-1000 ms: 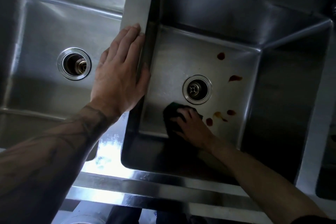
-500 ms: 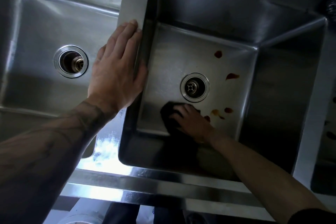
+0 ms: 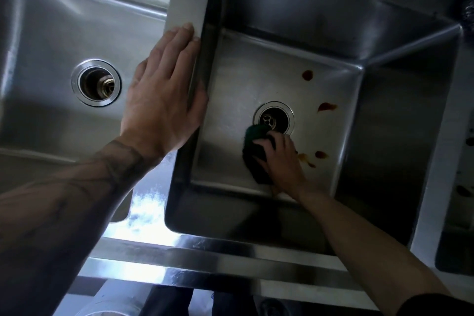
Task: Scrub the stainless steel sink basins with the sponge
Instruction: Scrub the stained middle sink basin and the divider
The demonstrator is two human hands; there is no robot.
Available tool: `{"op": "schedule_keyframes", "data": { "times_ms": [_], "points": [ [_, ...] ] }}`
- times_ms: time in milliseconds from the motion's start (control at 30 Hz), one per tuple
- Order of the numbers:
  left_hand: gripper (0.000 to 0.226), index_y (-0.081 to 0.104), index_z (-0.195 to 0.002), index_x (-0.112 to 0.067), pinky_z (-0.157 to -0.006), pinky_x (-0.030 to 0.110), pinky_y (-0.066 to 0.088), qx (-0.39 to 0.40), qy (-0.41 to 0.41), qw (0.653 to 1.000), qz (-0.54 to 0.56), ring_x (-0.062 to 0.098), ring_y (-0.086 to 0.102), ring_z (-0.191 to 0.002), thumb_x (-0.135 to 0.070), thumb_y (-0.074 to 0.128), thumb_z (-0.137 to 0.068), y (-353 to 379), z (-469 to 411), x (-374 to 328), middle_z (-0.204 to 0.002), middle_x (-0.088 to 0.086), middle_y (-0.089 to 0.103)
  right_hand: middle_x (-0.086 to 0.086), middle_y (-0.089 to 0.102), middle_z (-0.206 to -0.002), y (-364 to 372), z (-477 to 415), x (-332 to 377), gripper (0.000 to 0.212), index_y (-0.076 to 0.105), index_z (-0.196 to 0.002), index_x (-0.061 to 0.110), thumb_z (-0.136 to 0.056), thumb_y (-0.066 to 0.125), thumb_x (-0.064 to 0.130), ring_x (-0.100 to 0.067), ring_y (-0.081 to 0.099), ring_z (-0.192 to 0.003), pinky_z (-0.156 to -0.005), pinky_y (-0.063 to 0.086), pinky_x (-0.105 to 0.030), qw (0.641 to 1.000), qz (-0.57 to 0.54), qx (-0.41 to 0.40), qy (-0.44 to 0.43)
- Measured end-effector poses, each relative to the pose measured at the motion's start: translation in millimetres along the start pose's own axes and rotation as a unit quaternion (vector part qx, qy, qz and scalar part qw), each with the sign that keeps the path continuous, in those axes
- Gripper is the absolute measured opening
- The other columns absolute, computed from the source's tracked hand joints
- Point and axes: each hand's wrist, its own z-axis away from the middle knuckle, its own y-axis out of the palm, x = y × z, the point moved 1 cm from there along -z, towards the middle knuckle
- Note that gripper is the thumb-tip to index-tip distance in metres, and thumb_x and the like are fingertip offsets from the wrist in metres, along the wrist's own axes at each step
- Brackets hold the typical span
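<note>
The left basin (image 3: 51, 33) lies to the left of the left hand (image 3: 164, 95) and shows no marks. That hand rests flat on the divider (image 3: 189, 0) between the basins, its fingers (image 3: 179, 41) straight and close together and holding nothing. The thumb hangs over the divider's right edge. If the steel is wet, the braced palm could slide off, and the person's weight would tip into a basin.

The sponge (image 3: 256, 154) sits on the floor of the middle basin (image 3: 230, 79), under the curled fingers (image 3: 266, 140) of the right hand (image 3: 282, 164), which grip it and press it down. Its far end touches the rim of the drain (image 3: 274, 117) just beyond the fingertips. A hard push forward could catch the sponge on the drain opening and tear it or pull it from the grip.

Reddish stains (image 3: 320, 154) lie just right of the right knuckles, and others sit further out towards the far right corner. Strokes that stay left of the knuckles would miss them. A loaded sponge might also smear them across floor that looks clean. The right basin (image 3: 461, 213) at the frame edge also shows dark spots and is easy to overlook.
</note>
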Motion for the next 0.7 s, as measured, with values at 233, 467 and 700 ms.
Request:
{"op": "schedule_keyframes", "data": {
  "times_ms": [233,467,700],
  "points": [
    [0.065,0.043,-0.157,-0.004,-0.122,0.054,0.036,-0.003,0.0,1.0,0.009,0.032,0.031,-0.158,-0.028,0.048,-0.097,-0.6,0.6,-0.1,-0.17,0.012,0.035,-0.014,0.053,-0.136,8.9,41.5,-11.5,0.047,0.063,-0.128,0.02,-0.087,0.071,0.041,-0.035,0.049,-0.116,-0.096,0.049,-0.045,0.972,0.035,0.076,-0.219],
    [0.063,0.043,-0.157,-0.004,-0.124,0.054,0.033,-0.004,0.004,1.0,0.009,0.033,0.031,-0.158,-0.027,0.049,-0.099,2.9,-0.1,1.6,-0.169,0.012,0.035,-0.021,0.046,-0.136,12.7,7.1,-9.1,0.046,0.052,-0.132,0.011,-0.094,0.066,0.033,-0.04,0.046,-0.117,-0.097,0.047,-0.048,0.999,0.02,-0.034,-0.035],
    [0.065,0.043,-0.157,-0.003,-0.124,0.054,0.034,0.001,-0.002,1.0,0.01,0.033,0.031,-0.158,-0.026,0.051,-0.098,0.4,0.5,-0.8,-0.17,0.012,0.035,-0.016,0.054,-0.133,4.0,15.1,-20.8,0.042,0.053,-0.129,0.019,-0.092,0.053,0.039,-0.037,0.052,-0.112,-0.092,0.052,-0.045,0.98,0.034,0.04,-0.193]
  ]
}}
